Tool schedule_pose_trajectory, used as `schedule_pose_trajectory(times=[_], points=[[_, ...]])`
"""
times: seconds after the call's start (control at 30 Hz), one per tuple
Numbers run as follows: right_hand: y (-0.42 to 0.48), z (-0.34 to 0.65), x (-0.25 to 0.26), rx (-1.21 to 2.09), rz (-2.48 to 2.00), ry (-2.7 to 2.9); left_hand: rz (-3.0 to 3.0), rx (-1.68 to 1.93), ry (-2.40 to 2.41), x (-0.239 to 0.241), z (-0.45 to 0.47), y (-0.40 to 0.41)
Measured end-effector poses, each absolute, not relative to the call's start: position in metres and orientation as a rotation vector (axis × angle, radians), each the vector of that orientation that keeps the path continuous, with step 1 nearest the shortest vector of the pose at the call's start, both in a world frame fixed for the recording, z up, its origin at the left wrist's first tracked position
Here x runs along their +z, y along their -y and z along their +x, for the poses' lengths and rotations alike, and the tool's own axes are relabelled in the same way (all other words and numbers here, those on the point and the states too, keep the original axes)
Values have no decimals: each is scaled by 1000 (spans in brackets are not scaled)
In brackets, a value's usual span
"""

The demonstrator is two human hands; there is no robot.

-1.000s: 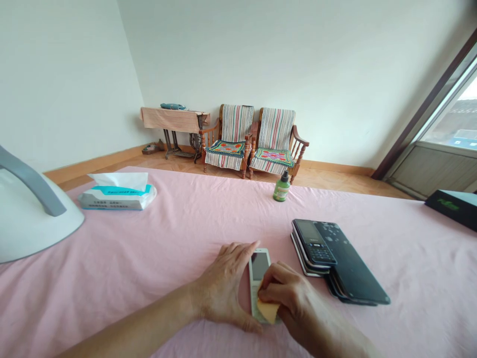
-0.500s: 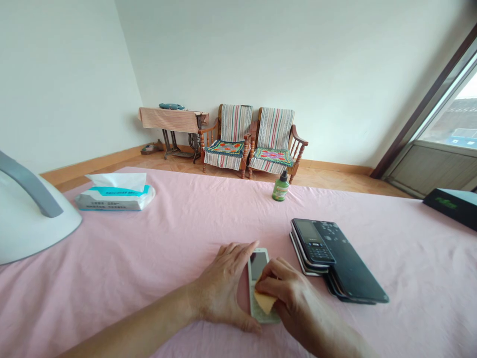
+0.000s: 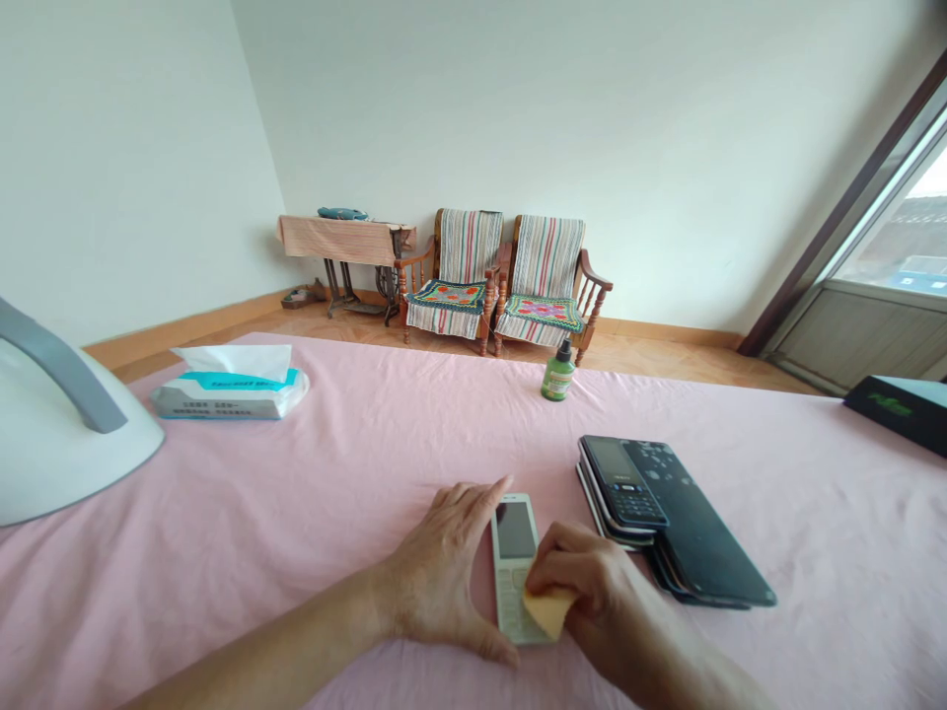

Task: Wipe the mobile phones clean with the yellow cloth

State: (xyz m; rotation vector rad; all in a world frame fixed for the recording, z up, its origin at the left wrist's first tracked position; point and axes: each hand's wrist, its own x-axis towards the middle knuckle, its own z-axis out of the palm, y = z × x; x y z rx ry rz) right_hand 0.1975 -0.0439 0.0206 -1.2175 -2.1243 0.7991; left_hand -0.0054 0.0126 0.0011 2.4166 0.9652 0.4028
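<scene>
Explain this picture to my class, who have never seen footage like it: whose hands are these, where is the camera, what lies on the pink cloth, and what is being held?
The camera sits on a person's head, looking forward and down, so both bare hands are that person's own. The left hand lies flat beside a white keypad phone, steadying its edge. The right hand presses a small yellow pad onto the phone's lower half. On the pink cloth also lie a stack of dark phones, a green bottle, a tissue pack, a dark box and a white appliance. Two chairs stand behind.
</scene>
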Motion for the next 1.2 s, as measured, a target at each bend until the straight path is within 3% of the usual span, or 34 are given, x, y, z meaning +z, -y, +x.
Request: schedule_pose_trajectory(times=[0.67,1.2], points=[[44,184,13,679,-1400,2127,2431,408,-986,-2,-3,-12],[46,174,13,723,-1235,2097,2455,502,-961,-5,-3,-13]])
